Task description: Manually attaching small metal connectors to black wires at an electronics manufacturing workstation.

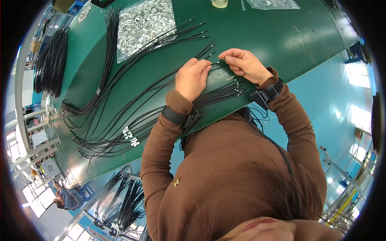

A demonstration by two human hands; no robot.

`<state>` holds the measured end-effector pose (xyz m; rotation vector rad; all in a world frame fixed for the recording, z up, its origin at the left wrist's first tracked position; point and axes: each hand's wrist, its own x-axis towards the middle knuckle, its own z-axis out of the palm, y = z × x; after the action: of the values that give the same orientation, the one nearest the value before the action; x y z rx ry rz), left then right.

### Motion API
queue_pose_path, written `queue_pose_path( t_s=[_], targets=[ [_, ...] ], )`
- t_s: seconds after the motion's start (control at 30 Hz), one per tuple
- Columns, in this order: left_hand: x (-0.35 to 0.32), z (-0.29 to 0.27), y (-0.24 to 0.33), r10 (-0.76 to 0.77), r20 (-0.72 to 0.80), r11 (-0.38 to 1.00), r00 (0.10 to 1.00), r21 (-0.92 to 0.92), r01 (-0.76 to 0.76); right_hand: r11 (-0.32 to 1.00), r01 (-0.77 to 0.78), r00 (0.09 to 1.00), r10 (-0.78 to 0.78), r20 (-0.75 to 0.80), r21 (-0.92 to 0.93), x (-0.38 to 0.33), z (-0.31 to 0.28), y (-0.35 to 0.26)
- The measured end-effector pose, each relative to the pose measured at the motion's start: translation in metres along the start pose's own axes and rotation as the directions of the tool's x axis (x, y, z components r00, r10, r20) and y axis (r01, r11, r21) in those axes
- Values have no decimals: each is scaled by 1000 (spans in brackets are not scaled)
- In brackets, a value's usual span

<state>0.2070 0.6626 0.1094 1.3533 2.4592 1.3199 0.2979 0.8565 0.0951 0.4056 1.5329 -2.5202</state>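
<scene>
Far left, a thick coil of black cable [50,60] hangs off the table [281,36] edge, and loose black wires [120,104] fan across the green top toward the middle. A clear bag of small metal parts [144,26] lies above them, with a second clear bag [273,4] and a roll of tape [219,3] along the far rim.

The step in hand looks like fitting or checking the tip of 1 wire. The left hand [193,78] is curled knuckles-up over the wires, its fingers closed on a thin black wire [215,62] just behind its metal end; the wrist is bent back and wears a dark strap [181,117]. The right hand [244,64] meets it from the other side, thumb and forefinger pinched at that same tip, the remaining fingers tucked under, the wrist also strapped and the forearm angled in from the lower right. Whether a small metal part sits between the right fingers is too fine to tell.

The wire being worked is held just above the table, between the 2 hands. Below them lies a bundle of finished-looking ends [237,87]. The next move would call for a steady left grip while the right makes a fine, well-aligned push or pull at the tip.
</scene>
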Motion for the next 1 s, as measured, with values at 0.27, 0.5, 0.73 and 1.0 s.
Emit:
queue_pose_path(
  t_s=[0.27, 0.5, 0.73, 1.0],
  targets=[
    [-2, 3, -1, 13, -69, 998, 998, 63, -8, 983, -15, 1000, 12, -18, -181, -1, 1, -7],
    [-3, 6, 0, 51, -106, 994, 993, 106, -39, 752, 179, 970, -242, -14, -635, -1, 11, -10],
    [-4, 2, 3, 39, -194, 996, 980, -73, -54, 601, 336, 900, -431, 61, -725, 7, 12, -10],
    [-2, 10, 2, 100, -249, 992, 963, -50, -116, 966, 43, 999, -39, 21, -256, 0, 15, -20]
  ],
)
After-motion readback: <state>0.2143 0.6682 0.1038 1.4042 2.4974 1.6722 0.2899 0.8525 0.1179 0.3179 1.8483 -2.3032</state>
